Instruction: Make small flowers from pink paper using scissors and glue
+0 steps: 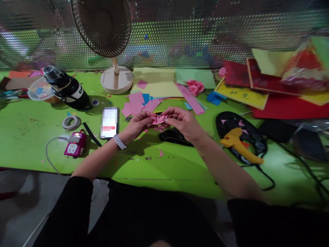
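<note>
Between my two hands, over the green table, is a piece of pink paper (159,119) with folded or cut edges. My left hand (138,124) pinches its left side, and my right hand (183,122) grips the right side between thumb and fingers. Small pink scraps (160,128) lie just below the paper. A black, long object (174,136), perhaps a stapler, rests under my right hand. Behind my left hand is a loose pile of pink paper squares (135,102) with some blue pieces among them. A crumpled pink paper flower (195,87) sits farther back.
A phone (110,122), tape roll (71,122) and purple power adapter (75,144) are on the left. Behind them stand a black bottle (69,90) and a fan (116,80). At right, a yellow glue gun (241,145) rests on a black holder, before stacked coloured paper (277,104).
</note>
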`<move>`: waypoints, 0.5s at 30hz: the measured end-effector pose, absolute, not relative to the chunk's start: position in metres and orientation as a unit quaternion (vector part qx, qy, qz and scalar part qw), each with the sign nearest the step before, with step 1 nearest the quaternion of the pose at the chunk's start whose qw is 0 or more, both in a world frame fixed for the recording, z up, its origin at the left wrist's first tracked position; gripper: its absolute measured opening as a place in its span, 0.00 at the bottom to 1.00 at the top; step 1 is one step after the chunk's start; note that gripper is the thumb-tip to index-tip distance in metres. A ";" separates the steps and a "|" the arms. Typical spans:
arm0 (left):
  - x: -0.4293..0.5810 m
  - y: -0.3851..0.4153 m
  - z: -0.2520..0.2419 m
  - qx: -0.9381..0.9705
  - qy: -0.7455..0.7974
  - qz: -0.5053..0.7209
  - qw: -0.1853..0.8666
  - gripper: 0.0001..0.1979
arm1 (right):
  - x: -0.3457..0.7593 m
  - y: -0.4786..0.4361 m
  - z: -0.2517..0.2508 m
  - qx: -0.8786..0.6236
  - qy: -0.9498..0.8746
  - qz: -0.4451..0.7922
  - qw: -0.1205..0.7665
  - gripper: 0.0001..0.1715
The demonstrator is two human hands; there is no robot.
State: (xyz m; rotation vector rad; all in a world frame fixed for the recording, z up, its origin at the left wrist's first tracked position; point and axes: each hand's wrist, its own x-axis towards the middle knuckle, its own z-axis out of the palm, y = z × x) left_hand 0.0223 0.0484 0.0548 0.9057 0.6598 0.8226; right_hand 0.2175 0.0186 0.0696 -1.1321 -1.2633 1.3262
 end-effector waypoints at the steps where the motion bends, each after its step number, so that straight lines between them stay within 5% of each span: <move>1: 0.022 0.048 0.055 0.415 0.305 0.379 0.769 0.04 | 0.217 0.018 0.071 -0.464 -0.513 0.544 0.475 0.12; 15: 0.022 0.048 0.057 0.410 0.295 0.382 0.774 0.05 | 0.218 0.017 0.070 -0.445 -0.523 0.558 0.467 0.12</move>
